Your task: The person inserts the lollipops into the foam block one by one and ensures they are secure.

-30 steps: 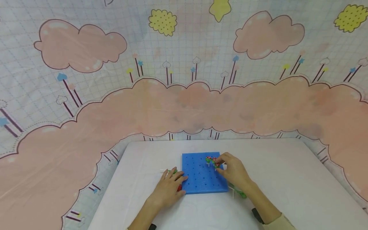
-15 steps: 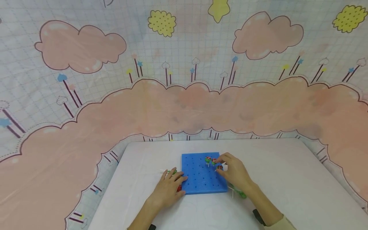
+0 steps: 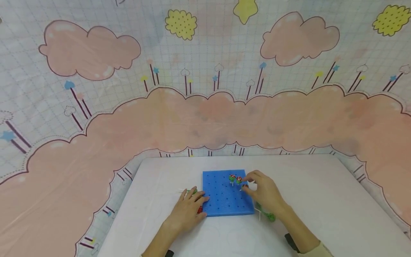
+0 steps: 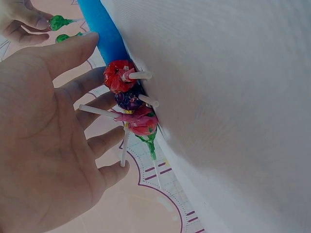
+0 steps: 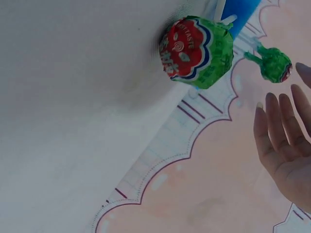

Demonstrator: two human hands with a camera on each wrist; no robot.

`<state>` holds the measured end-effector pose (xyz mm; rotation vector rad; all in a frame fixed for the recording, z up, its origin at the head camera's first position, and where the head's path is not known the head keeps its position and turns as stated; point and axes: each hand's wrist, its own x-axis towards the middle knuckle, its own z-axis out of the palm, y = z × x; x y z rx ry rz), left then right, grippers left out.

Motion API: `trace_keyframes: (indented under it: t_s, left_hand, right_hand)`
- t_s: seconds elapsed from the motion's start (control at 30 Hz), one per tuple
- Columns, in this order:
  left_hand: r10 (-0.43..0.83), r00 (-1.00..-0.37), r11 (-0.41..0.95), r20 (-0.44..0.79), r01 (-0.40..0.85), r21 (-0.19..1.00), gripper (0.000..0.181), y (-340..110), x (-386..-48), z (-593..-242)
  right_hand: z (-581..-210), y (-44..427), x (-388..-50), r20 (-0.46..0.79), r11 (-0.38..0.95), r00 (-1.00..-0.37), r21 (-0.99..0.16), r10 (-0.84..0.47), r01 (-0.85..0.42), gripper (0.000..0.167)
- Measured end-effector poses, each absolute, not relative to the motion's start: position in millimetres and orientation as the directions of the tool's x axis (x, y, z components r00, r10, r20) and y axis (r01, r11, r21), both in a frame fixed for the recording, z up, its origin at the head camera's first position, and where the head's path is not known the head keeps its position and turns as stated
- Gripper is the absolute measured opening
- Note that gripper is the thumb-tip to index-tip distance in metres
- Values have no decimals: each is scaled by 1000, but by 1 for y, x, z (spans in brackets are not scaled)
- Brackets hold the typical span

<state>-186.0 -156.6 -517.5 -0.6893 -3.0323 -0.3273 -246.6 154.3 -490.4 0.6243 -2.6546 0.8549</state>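
A blue foam board [image 3: 221, 203] with rows of small holes lies on the white table. Two green-and-red lollipops [image 3: 232, 177] stand upright in its far right part, sticks down. A third lollipop [image 3: 244, 186] stands nearer, partly hidden by my right hand [image 3: 264, 191]. In the right wrist view the fingers are fairly straight, with a small gap to that lollipop [image 5: 276, 65]. My left hand [image 3: 187, 208] rests at the board's left edge, fingers spread and mostly straight. Beside its fingers lie several wrapped lollipops, including a red one [image 4: 119, 76], a dark purple one [image 4: 129, 98] and a pink one [image 4: 143, 121].
More green lollipops [image 3: 271, 217] lie on the table by the board's right edge, below my right wrist. One shows large in the right wrist view, a green lollipop [image 5: 199, 53] with a red label. Behind the table [image 3: 170, 164] hangs a cloud-patterned cloth [image 3: 205, 121].
My right hand has shifted slightly right, its thumb and fingers loosening from the third lollipop, which stays in the board. My left hand has kept its place.
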Motion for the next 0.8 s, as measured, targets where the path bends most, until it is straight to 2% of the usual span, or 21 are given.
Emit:
trace_keyframes:
  t_s: [0.4, 0.8]
  left_hand:
    - [426, -902, 880, 69, 431, 201, 54, -156, -189, -518]
    - [421, -906, 883, 47, 421, 209, 54, -155, -189, -516]
  right_hand:
    - [-489, 165, -249, 363, 755, -876, -462, -317, -465, 17]
    - [-495, 182, -249, 213, 807, -933, -469, -291, -359, 14]
